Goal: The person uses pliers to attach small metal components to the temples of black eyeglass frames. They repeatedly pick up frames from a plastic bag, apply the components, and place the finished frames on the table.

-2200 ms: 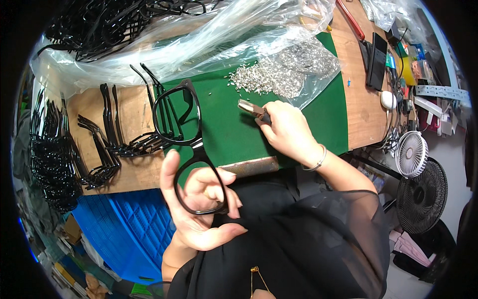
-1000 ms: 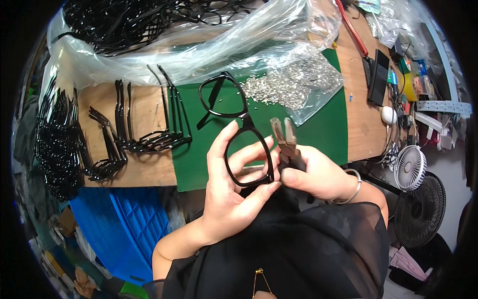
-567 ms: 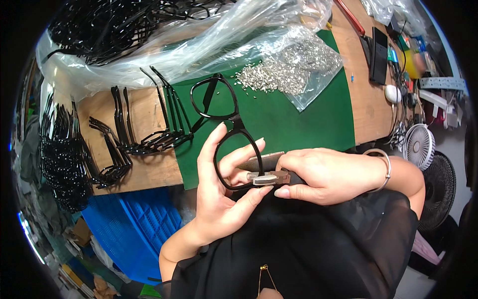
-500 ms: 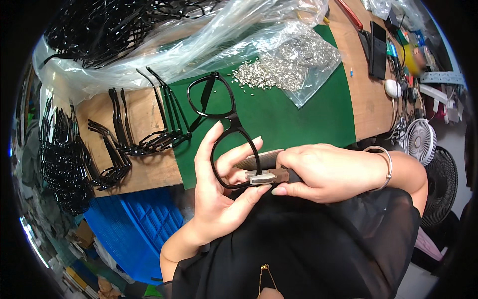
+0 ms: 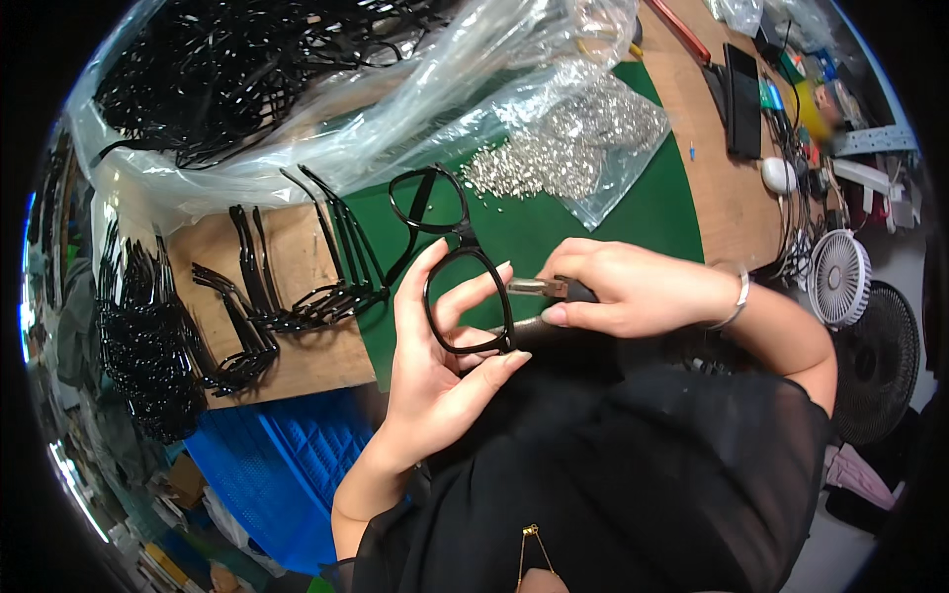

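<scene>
While the fingers of the left hand (image 5: 440, 366) curl around the lower rim of a black glasses frame (image 5: 450, 262), thumb on one side of the lens opening and fingertips on the other, the right hand (image 5: 618, 292) is closed around the dark handles of a pair of pliers (image 5: 539, 288). The metal nose of the pliers points left and meets the frame at its right edge (whether the tips actually pinch a part there is too small to tell). The frame is held in the air above the near edge of a green mat (image 5: 583, 212), its second lens ring reaching up over the mat. A bracelet (image 5: 733, 301) circles the right wrist.

Farther out on the mat lies a heap of small silver metal parts (image 5: 568, 148), partly on a clear plastic bag (image 5: 445, 89) that spreads across the back of the wooden table (image 5: 287, 287). Left of the mat, rows of black temple arms (image 5: 297, 287) lie on the wood, and more black frames (image 5: 247, 79) are piled under the plastic. Below the table edge sits a blue crate (image 5: 277, 465). At the right stand a small white fan (image 5: 838, 277), a dark phone (image 5: 741, 99) and a white mouse (image 5: 778, 175).
</scene>
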A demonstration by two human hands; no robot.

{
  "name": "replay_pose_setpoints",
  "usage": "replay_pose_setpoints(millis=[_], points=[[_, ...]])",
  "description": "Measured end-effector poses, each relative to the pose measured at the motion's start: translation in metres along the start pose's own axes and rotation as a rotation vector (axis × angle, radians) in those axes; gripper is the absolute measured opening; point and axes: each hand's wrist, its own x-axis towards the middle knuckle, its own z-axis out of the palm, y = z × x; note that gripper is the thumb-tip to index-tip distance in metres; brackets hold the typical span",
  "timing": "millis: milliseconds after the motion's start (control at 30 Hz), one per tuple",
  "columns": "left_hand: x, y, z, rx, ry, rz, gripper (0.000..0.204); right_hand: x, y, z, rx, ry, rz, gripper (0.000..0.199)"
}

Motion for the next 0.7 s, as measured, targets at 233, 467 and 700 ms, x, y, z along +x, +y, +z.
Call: replay_pose_setpoints(millis=[233,467,700], points=[[-0.043,0.01,-0.01,-0.684,0.013,0.158,0.097,0.027,0.031,0.025,-0.509,0.334,-0.131,0.033],[-0.066,-0.003,-0.015,-0.177,-0.01,-0.045,0.081,0.033,0.034,0.04,-0.739,0.363,-0.014,0.044],[-0.059,-0.019,-0.008,-0.739,-0.166,-0.195,0.099,0.037,0.031,0.016,-0.424,0.41,0.078,0.025]])
